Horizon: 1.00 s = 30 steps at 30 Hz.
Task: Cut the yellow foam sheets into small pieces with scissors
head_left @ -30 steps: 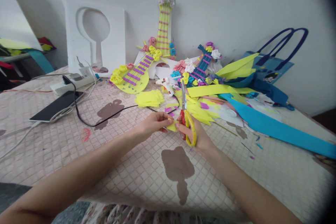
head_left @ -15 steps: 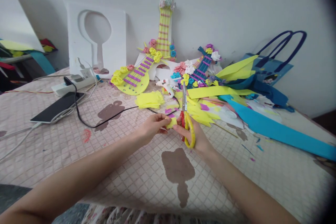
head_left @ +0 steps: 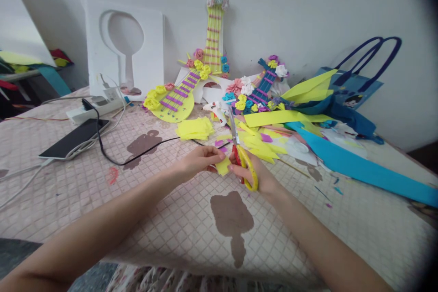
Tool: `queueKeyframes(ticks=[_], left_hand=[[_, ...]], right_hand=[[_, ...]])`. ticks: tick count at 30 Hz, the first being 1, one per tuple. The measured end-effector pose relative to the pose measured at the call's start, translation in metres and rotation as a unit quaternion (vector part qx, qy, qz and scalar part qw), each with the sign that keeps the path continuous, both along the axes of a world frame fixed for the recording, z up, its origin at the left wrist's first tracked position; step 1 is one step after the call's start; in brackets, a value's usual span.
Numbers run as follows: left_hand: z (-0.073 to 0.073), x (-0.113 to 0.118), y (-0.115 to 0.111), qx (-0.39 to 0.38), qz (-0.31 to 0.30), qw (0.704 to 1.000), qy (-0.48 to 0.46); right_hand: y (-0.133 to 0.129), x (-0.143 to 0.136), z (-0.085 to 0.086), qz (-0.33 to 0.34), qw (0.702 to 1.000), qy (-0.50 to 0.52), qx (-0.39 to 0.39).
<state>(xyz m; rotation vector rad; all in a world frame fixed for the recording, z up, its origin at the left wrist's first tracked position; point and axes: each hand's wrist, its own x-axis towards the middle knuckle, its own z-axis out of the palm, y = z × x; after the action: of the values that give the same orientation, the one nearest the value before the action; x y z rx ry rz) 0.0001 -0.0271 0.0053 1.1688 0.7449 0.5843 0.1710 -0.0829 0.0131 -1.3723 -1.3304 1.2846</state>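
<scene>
Between thumb and fingers, my left hand (head_left: 202,160) pinches a small piece of yellow crepe paper (head_left: 223,166). My right hand (head_left: 255,174) is closed around scissors (head_left: 247,169) with yellow and red handles, their blades pointing away from me toward the back of the table. My right fingertips are at the right edge of the yellow piece; whether they grip it is unclear. Just beyond my hands lies a stack of yellow paper pieces (head_left: 195,128). A white glue gun (head_left: 217,112) rests behind the stack, close to the scissor tips.
Paper-flowered guitar shapes (head_left: 181,96) stand at the back by a white cut-out board (head_left: 153,54). A black cord (head_left: 137,160) crosses the left side near a tablet (head_left: 75,139) and power strip (head_left: 99,108). Blue paper (head_left: 359,169) and a blue bag (head_left: 362,86) occupy the right.
The yellow piece has turned and shows more of its face between my hands. The scissors have tilted, with their blade tips shifting left.
</scene>
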Motion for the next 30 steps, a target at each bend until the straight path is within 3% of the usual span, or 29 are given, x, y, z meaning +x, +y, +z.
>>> queueKeyframes(ticks=[5,12,22,30], left_hand=[[0.001,-0.003,0.003,0.045,-0.04,0.998,0.033],[-0.004,0.001,0.001,-0.009,0.049,0.999,0.003],[-0.006,0.007,-0.006,-0.016,0.097,0.995,-0.013],[-0.005,0.006,-0.009,-0.053,0.049,0.997,-0.027]], right_hand=[[-0.002,-0.002,0.001,0.02,1.0,0.001,-0.01],[0.002,0.003,-0.01,0.013,0.997,0.067,0.039],[0.003,-0.005,-0.018,-0.049,0.993,0.099,0.035],[0.006,-0.001,-0.02,-0.068,0.99,0.109,0.053]])
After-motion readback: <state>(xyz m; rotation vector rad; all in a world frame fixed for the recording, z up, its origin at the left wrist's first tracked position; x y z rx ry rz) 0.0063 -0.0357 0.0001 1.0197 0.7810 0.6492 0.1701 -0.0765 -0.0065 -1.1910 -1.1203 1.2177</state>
